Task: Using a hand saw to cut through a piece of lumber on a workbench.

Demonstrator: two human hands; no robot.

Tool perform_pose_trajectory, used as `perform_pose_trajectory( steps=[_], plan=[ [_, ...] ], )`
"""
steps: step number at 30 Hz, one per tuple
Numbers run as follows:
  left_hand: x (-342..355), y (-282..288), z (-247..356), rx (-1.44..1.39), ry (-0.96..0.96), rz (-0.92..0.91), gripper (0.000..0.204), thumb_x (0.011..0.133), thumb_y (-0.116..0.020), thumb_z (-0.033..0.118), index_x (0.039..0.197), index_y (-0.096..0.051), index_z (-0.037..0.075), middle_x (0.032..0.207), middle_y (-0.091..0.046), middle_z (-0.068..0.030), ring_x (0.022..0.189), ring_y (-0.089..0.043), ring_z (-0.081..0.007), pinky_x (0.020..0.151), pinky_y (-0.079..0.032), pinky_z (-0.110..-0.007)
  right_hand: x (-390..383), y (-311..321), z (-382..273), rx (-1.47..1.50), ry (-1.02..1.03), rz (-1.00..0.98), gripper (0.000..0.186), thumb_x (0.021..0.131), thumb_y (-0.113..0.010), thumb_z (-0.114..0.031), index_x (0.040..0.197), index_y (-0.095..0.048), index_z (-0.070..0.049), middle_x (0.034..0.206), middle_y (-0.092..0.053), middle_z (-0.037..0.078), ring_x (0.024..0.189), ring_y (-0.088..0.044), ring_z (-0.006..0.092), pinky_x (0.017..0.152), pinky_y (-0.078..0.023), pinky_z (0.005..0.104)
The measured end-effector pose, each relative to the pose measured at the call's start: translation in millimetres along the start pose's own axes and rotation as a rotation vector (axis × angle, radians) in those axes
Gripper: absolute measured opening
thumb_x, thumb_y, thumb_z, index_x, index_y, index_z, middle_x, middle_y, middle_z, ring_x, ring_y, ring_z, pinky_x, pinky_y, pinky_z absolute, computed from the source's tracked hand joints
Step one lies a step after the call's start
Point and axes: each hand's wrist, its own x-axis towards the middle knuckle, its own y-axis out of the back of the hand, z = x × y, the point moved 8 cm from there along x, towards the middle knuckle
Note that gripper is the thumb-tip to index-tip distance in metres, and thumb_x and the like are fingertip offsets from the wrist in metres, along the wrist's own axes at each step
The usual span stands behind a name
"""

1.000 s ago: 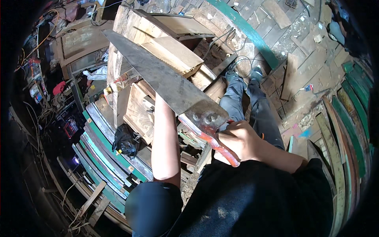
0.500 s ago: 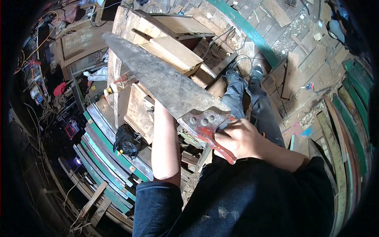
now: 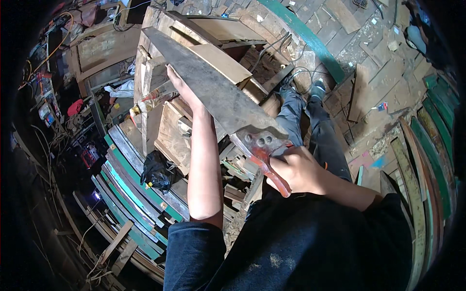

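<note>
My right hand grips the worn reddish handle of a handsaw. Its wide grey blade slants up and leftward from two bolts by the handle, over the wooden pieces. My left arm reaches forward, and part of my left hand shows along the blade's left edge with one digit stretched out. The other fingers are hidden behind the blade, so any hold there cannot be made out. Just beyond the blade lies a pale wooden board, on top of a rough wooden frame.
Green-edged curved planks are stacked at the left, near a black plastic bag. More long boards stand at the right. A green plank and dark cables lie ahead, close to my feet.
The saw has shifted a little up and to the right, its tip sliding along the wood. Part of my left hand, covered by the blade before, now shows beside it.
</note>
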Motion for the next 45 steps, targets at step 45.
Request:
perform_pose_trajectory(
  steps=[45],
  plan=[
    [24.7,16.3,-26.2,-0.29,0.082,-0.147,0.042,0.103,-0.027,0.032,0.135,-0.03,0.006,0.122,-0.051,-0.0086,0.11,-0.054,-0.0193,0.095,-0.046,-0.034,35.9,1.1,18.9,0.303,-0.171,0.007,0.028,0.071,-0.072,-0.022,0.085,-0.057,-0.003,0.077,-0.062,0.018,0.074,-0.062,0.0378,0.066,-0.049,0.0437]
  ],
)
